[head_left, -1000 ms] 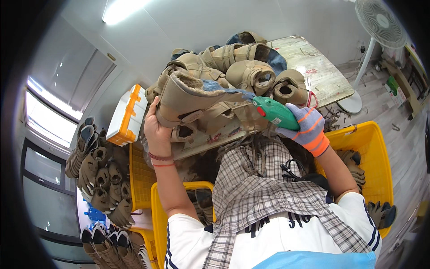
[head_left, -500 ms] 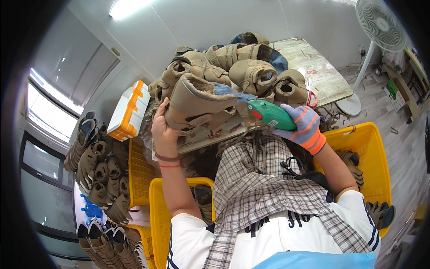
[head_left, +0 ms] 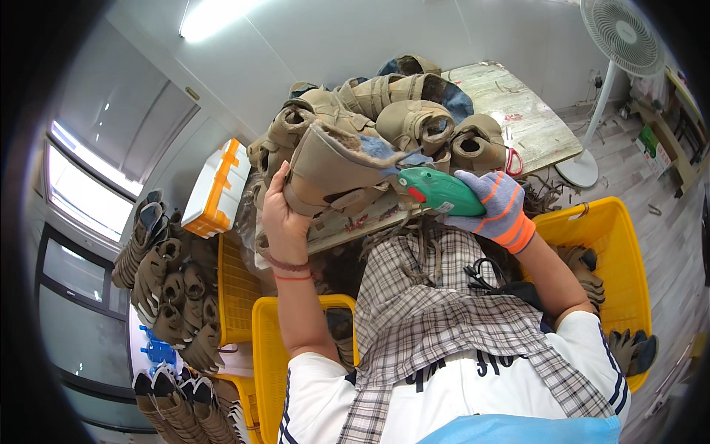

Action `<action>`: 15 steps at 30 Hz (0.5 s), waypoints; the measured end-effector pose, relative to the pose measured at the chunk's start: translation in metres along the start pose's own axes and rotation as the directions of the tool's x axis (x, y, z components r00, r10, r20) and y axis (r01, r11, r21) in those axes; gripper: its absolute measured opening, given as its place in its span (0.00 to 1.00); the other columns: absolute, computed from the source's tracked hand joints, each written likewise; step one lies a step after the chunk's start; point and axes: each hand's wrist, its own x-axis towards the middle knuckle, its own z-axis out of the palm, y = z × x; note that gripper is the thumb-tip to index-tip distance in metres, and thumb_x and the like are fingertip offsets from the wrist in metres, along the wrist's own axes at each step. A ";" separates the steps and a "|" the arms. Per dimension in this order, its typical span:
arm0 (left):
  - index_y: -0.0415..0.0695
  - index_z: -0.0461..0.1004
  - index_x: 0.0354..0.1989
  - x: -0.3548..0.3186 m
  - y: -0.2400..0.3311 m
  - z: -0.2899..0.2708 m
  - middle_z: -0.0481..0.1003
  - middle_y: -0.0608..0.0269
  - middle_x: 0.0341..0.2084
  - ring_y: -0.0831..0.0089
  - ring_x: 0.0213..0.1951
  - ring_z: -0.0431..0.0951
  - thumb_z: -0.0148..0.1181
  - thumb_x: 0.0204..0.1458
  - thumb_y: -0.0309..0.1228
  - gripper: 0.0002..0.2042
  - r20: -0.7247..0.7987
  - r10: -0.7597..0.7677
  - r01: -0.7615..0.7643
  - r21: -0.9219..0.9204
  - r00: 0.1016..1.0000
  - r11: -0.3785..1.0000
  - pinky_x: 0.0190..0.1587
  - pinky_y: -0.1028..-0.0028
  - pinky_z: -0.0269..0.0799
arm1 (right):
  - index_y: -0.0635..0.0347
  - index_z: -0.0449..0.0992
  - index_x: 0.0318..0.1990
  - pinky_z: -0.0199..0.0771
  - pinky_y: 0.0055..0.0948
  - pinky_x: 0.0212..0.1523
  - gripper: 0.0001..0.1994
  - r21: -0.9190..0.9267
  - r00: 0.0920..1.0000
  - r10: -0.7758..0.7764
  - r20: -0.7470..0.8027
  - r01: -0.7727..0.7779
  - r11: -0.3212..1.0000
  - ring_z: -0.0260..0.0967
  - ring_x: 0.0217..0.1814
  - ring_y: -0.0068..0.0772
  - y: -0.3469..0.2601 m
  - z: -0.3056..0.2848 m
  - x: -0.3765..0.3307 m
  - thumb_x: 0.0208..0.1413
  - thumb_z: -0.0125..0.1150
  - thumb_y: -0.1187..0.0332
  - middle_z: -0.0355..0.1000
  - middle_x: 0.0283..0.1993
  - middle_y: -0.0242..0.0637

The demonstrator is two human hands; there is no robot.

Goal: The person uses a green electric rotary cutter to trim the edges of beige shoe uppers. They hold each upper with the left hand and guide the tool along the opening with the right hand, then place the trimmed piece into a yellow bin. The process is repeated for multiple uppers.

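Observation:
My bare left hand (head_left: 282, 219) grips a tan boot upper (head_left: 334, 169) by its left end and holds it up over the table. My right hand (head_left: 497, 204), in a grey glove with orange stripes, is closed around a green hand tool (head_left: 435, 191). The tool's tip touches the top edge of the boot upper. Behind them lies a pile of several more tan boot uppers (head_left: 403, 118) on the wooden table (head_left: 518, 103).
Yellow plastic crates stand at my right (head_left: 617, 244) and below my left arm (head_left: 270, 355). A white and orange case (head_left: 215, 189) sits left of the pile. Rows of tan uppers (head_left: 166, 288) hang at far left. A standing fan (head_left: 614, 44) is at the upper right.
My left hand has turned and tilted the boot upper, raising it a little. The green tool has shifted with my right hand along the upper's edge.

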 end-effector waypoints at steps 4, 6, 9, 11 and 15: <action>0.39 0.67 0.53 -0.006 -0.013 -0.005 0.70 0.53 0.51 0.58 0.53 0.70 0.45 0.59 0.30 0.15 0.144 0.125 -0.142 0.120 0.982 0.983 0.55 0.57 0.67 | 0.58 0.74 0.43 0.66 0.30 0.24 0.33 0.048 1.000 0.017 -0.026 -0.016 0.999 0.66 0.22 0.36 -0.009 0.004 0.009 0.29 0.75 0.48 0.70 0.24 0.34; 0.40 0.65 0.55 -0.007 -0.025 0.002 0.68 0.54 0.54 0.59 0.56 0.67 0.44 0.60 0.30 0.16 0.141 0.179 -0.201 0.160 0.974 0.967 0.58 0.57 0.64 | 0.58 0.75 0.42 0.67 0.30 0.24 0.31 0.077 0.999 0.038 -0.036 -0.035 0.996 0.67 0.22 0.37 -0.011 0.007 0.012 0.30 0.75 0.49 0.71 0.23 0.36; 0.41 0.63 0.57 -0.010 -0.035 -0.003 0.66 0.56 0.56 0.60 0.58 0.65 0.45 0.60 0.31 0.17 0.247 0.216 -0.261 0.169 0.945 0.950 0.60 0.55 0.59 | 0.57 0.76 0.41 0.70 0.31 0.25 0.29 0.157 0.994 0.107 -0.031 -0.101 0.982 0.70 0.23 0.39 -0.014 0.013 0.016 0.31 0.75 0.51 0.73 0.25 0.38; 0.41 0.62 0.58 -0.009 -0.041 -0.007 0.65 0.57 0.56 0.60 0.58 0.64 0.45 0.60 0.31 0.18 0.254 0.294 -0.355 0.239 0.921 0.904 0.60 0.55 0.59 | 0.57 0.77 0.39 0.71 0.31 0.27 0.27 0.217 0.981 0.190 0.026 -0.191 0.957 0.72 0.25 0.40 -0.018 0.015 0.018 0.32 0.74 0.52 0.74 0.26 0.40; 0.41 0.61 0.59 -0.008 -0.053 -0.016 0.65 0.58 0.57 0.60 0.58 0.64 0.47 0.59 0.27 0.19 0.306 0.371 -0.468 0.367 0.877 0.804 0.60 0.55 0.60 | 0.57 0.77 0.40 0.73 0.31 0.29 0.26 0.295 0.940 0.320 0.119 -0.341 0.893 0.74 0.27 0.41 -0.025 0.019 0.020 0.33 0.74 0.53 0.75 0.27 0.41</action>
